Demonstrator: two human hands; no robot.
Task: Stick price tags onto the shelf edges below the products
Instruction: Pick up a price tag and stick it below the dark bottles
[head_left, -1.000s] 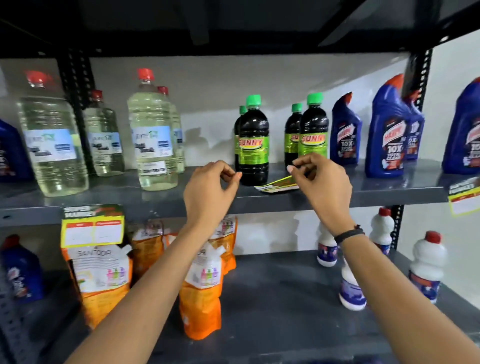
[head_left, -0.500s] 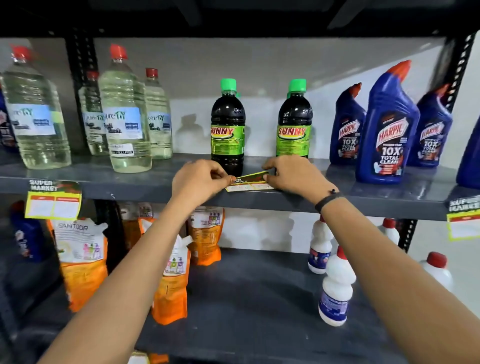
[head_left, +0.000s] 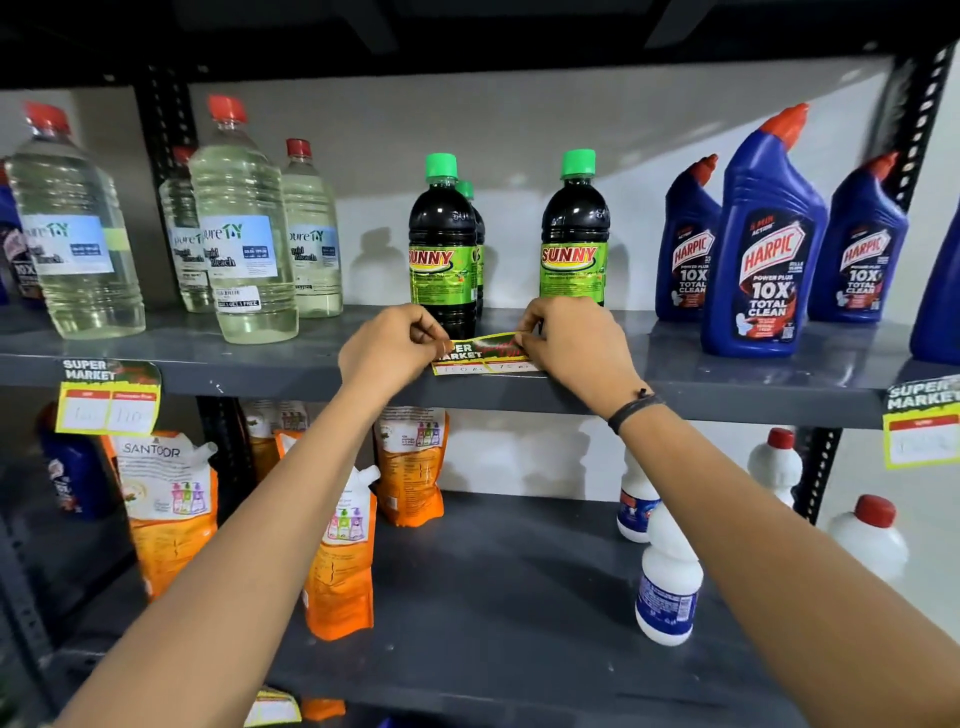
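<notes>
Both forearms extended forward and up, wrists level at upper shelf (head_left: 727, 384) front edge. Left hand (head_left: 387, 351) pinching left end of price tag (head_left: 483, 354); right hand (head_left: 571, 348) pinching right end, fingers (head_left: 524, 340) curled over top edge. Tag lying flat on shelf lip, just near of Sunny bottles (head_left: 442, 249), between both hands. Counted: Sunny bottles three, hung price tags (head_left: 108, 395) two, Harpic bottles (head_left: 763, 244) three.
</notes>
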